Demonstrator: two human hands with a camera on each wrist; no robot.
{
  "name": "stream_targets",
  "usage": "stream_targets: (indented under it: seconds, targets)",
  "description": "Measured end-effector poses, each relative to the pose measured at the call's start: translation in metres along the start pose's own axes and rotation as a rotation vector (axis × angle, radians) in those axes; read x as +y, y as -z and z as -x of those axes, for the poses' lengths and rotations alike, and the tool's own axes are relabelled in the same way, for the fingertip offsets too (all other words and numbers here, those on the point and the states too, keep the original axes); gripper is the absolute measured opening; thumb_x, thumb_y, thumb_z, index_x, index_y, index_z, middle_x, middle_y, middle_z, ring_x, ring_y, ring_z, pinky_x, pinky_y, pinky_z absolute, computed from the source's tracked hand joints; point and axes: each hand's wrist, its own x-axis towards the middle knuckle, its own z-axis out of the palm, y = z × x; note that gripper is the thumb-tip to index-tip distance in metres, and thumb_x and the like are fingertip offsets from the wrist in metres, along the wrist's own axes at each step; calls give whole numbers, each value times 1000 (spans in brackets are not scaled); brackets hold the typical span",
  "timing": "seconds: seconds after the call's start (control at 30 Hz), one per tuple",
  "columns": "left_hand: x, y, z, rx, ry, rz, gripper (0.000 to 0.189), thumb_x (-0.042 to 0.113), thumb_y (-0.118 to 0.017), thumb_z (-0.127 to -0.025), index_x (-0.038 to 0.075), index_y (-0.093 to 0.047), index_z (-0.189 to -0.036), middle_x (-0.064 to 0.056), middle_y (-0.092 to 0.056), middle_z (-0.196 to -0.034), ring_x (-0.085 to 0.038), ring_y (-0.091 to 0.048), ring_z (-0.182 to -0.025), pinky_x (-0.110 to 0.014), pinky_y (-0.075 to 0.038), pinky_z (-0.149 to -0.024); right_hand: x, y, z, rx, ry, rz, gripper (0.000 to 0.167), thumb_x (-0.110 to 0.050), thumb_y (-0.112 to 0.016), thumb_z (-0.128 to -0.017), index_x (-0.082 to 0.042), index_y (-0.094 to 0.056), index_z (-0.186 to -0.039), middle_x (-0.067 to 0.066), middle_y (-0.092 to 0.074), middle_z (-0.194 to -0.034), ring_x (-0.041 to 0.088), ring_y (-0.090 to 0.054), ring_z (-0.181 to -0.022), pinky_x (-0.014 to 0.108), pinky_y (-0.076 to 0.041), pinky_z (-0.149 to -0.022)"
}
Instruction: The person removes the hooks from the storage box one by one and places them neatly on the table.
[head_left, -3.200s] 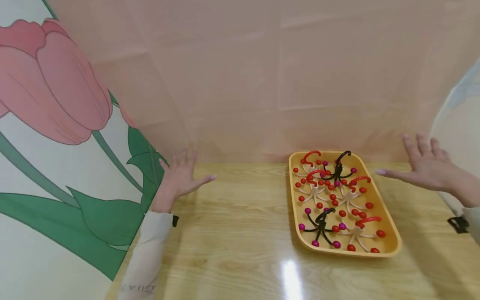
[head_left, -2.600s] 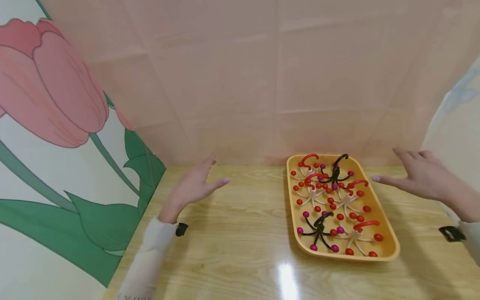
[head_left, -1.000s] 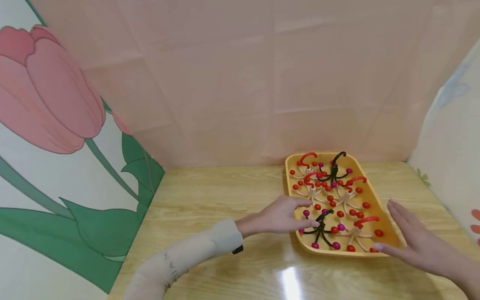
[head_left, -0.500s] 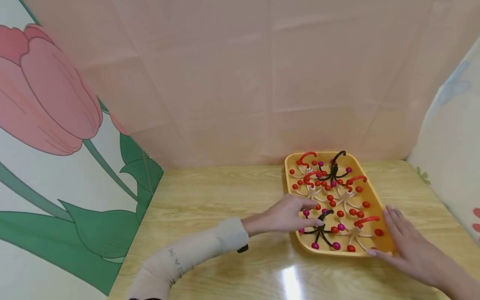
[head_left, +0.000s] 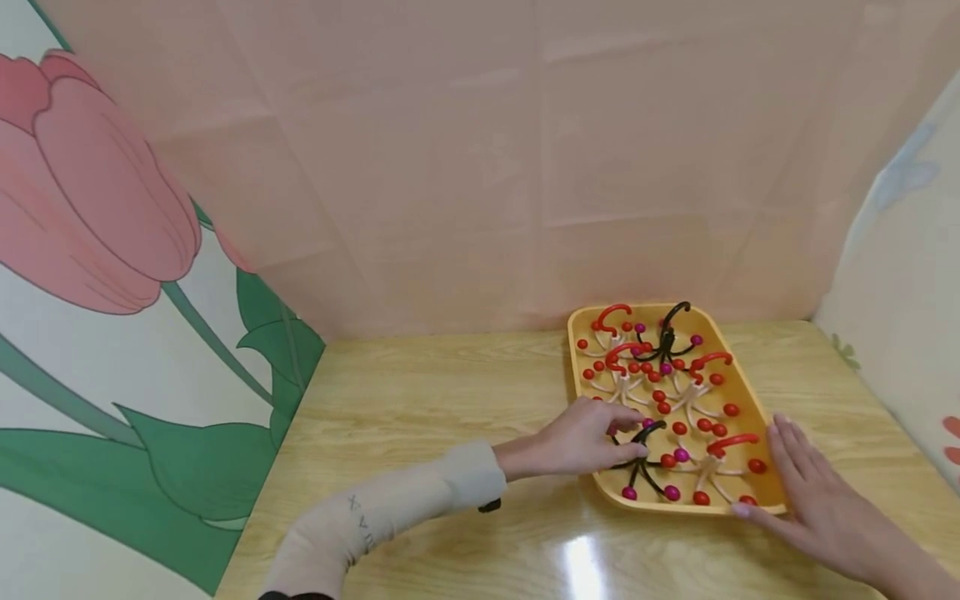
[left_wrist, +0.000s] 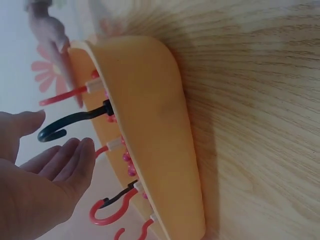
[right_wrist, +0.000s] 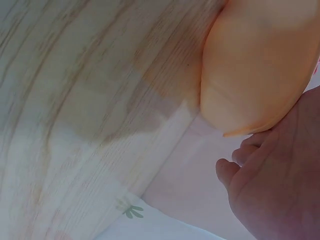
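A yellow tray [head_left: 660, 507] holds several claw-shaped massagers with hooked handles and ball-tipped legs. My left hand [head_left: 581, 442] reaches over the tray's left rim, at the nearest black massager [head_left: 656, 427] with magenta balls. In the left wrist view, thumb and fingers stand on either side of its black hook [left_wrist: 70, 119], with gaps showing. My right hand [head_left: 825, 504] lies with straight fingers along the tray's right side, thumb at the near right corner. Close to that thumb is a white massager [head_left: 711, 471] with a red hook. Part of the black massager's left side is hidden by my fingers.
More white massagers with red hooks, such as one white massager [head_left: 692, 395], and a second black massager [head_left: 667, 343] stand farther back in the tray. A wooden table [head_left: 450, 383] lies beneath. Behind it hangs a pinkish sheet [head_left: 450, 167]; a tulip-painted wall [head_left: 112, 183] is at left.
Both hands were raised apart beside the tray. The left has swung right to the nearest black massager; the right has come down against the tray's right side. The tray has hardly moved.
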Motion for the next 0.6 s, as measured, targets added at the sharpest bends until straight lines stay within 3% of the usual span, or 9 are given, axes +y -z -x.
stream_targets:
  seconds: [0.1,0.23,0.37,0.5,0.6]
  targets:
    - [1,-4,-1,-2,4,-10,41,36,-70,-102,19,-69,-139,6,-79,-122,9,-49,-54,-8,-37,-48,0,1,0,-12,-10,6,120,-52,-77,-92,2,0,-167,9,21,-174,9,31,-157,13,27,-117]
    - [3,-8,-1,-2,21,5,37,33,-69,-103,19,-70,-137,8,-81,-114,0,-29,-41,-11,-27,-40,0,1,0,-41,-36,2,119,-54,-75,-93,2,-1,-167,13,19,-175,11,32,-157,14,29,-116]
    - [6,-8,-1,8,42,44,30,30,-69,-103,20,-75,-130,12,-80,-95,1,-33,-42,-10,-30,-40,1,1,-3,-38,-35,-2,119,-54,-76,-92,2,-2,-167,12,18,-175,11,32,-157,14,29,-116]
    - [7,-7,-2,10,61,69,24,30,-69,-103,21,-79,-123,17,-69,-72,2,-38,-43,-11,-32,-41,1,1,-3,-14,-21,1,120,-53,-78,-91,3,-3,-167,10,18,-175,10,30,-157,13,28,-117]
    - [6,-8,-1,20,67,64,23,30,-68,-103,21,-80,-120,17,-63,-64,2,-36,-42,-10,-31,-40,1,0,-1,-28,-33,-13,119,-53,-76,-92,1,-1,-167,9,20,-175,9,31,-157,13,29,-115]
